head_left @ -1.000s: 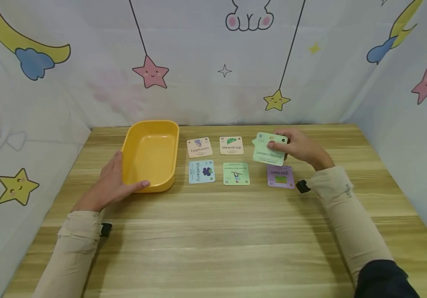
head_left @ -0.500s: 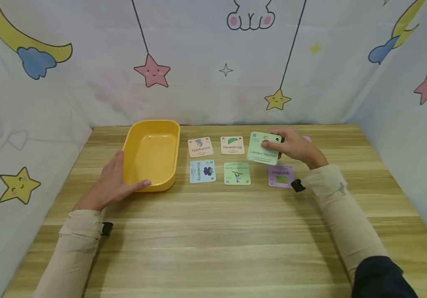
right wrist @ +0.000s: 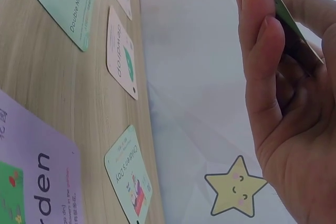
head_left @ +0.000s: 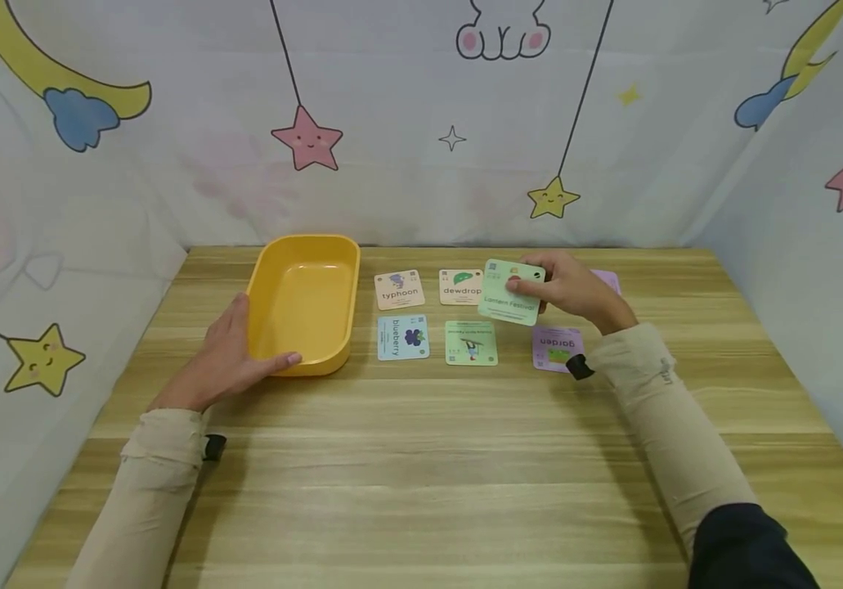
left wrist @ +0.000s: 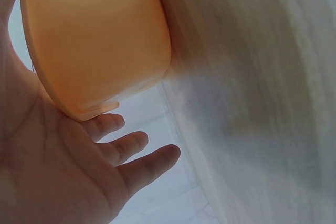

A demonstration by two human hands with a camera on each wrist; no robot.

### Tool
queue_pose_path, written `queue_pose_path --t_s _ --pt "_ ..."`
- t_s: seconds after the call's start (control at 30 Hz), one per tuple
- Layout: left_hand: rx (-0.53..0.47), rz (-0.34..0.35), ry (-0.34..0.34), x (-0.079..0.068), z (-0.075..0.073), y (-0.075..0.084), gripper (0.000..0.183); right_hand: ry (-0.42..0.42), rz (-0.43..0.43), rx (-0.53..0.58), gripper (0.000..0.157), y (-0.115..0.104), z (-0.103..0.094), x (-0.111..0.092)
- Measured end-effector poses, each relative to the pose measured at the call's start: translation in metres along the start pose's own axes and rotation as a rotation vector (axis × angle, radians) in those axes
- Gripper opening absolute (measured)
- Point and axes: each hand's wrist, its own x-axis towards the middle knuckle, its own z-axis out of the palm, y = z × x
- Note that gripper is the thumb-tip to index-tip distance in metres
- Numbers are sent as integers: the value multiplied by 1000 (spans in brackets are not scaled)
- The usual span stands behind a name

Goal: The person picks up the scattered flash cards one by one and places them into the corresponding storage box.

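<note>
My left hand (head_left: 218,352) rests against the left front corner of a yellow plastic tray (head_left: 304,360). Its thumb lies over the near rim, and in the left wrist view the straight, spread fingers (left wrist: 152,166) extend past the tray wall. In my right hand (head_left: 568,286) a light green "Lantern Festival" card (head_left: 502,304) is pinched, thumb on its face, held above the table and overlapping the "dewdrop" card (head_left: 456,286) in the head view. The right wrist view shows a green "Children's Day" card (right wrist: 128,177) lying below this hand; the head view hides it.
Left of the right hand lie the "typhoon" card (head_left: 399,290), the "blueberry" card (head_left: 401,338) and a green "Double Ninth Festival" card (head_left: 471,343). A purple "garden" card (head_left: 549,343) lies under the right wrist. Another purple card (head_left: 607,280) shows beyond it. A printed curtain (head_left: 392,188) stands behind.
My right hand has moved left with the "Lantern Festival" card, now partly covering the "dewdrop" card. A purple card has come into view behind the hand. The left hand stays at the tray.
</note>
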Motion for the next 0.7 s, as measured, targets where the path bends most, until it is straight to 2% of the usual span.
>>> queue_pose_path --t_s 0.23,0.5,0.7 --pt "5 -5 -8 0 0 0 132 -5 7 -6 17 -3 7 5" --pt "2 -4 -9 1 1 -1 132 6 -10 29 24 -5 14 11" --pt "0 12 2 1 1 -2 131 1 -41 4 24 -10 21 17"
